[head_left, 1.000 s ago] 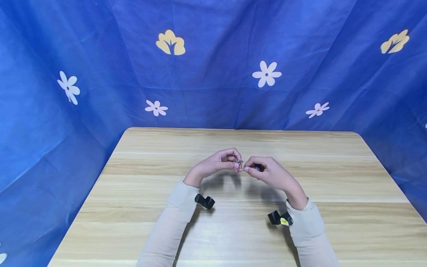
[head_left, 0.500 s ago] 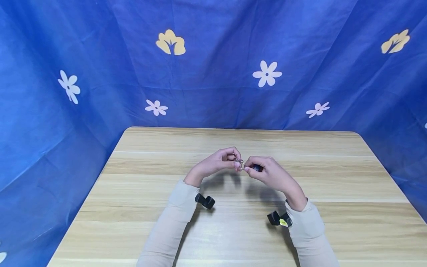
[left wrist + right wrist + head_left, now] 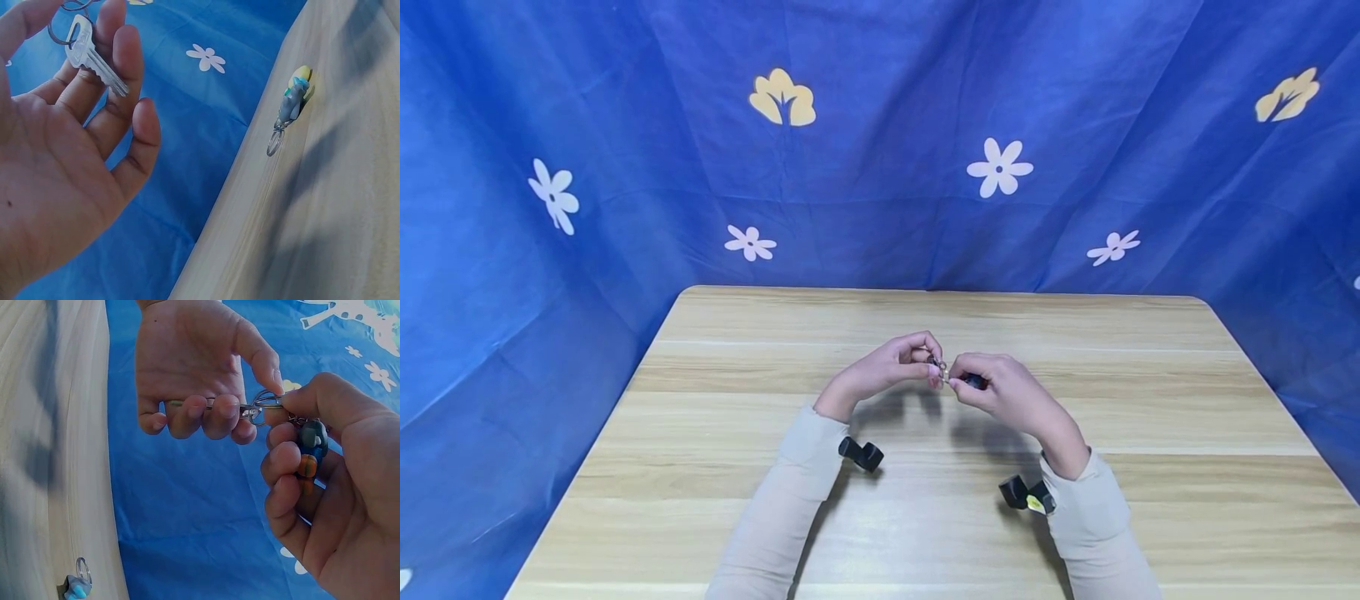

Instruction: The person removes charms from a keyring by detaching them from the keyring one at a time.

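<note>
My left hand (image 3: 898,367) holds a silver key (image 3: 94,56) against its curled fingers, with a metal ring through the key's head. Facing it, my right hand (image 3: 1007,387) pinches the split ring (image 3: 267,399) of a keychain between thumb and forefinger. From that ring a small figurine (image 3: 309,447), dark green, blue and orange, hangs by a short chain against the right fingers. The rings meet between both hands; how they are linked is too small to tell. A second keychain figurine (image 3: 292,103), grey, teal and yellow with its own ring, lies on the table.
The wood-grain table (image 3: 880,533) lies beneath both hands. A blue curtain (image 3: 880,100) with white and yellow flowers hangs behind and at both sides. Black wrist cameras are strapped at both sleeves.
The rings between the fingertips have turned slightly. My right hand has dipped and shifted a little; the left hand stays nearly still.
</note>
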`<move>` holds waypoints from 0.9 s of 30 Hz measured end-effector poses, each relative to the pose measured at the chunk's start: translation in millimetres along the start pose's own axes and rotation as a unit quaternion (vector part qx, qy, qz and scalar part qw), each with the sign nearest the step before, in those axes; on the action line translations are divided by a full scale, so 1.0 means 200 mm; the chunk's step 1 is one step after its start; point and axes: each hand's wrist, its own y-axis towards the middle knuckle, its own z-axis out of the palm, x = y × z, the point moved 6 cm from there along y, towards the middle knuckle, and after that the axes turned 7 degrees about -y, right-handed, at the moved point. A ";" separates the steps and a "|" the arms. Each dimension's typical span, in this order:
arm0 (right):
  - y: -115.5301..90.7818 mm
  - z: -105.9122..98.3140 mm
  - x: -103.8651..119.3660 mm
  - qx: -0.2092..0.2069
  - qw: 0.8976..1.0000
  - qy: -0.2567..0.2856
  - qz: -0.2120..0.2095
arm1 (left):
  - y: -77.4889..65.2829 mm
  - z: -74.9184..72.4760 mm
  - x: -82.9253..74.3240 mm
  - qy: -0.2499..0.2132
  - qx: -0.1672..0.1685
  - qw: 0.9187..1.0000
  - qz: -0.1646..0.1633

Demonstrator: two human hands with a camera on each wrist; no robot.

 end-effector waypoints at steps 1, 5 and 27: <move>0.00 0.00 0.00 -0.001 1.000 -0.006 -0.002 | 0.00 0.00 0.00 0.000 -0.001 1.000 0.000; 0.00 0.00 0.01 -0.002 1.000 -0.024 -0.006 | -0.01 0.00 0.00 0.001 -0.002 1.000 0.002; -0.01 -0.01 0.00 -0.018 0.998 0.051 -0.006 | 0.00 0.01 -0.01 -0.046 -0.006 0.999 0.019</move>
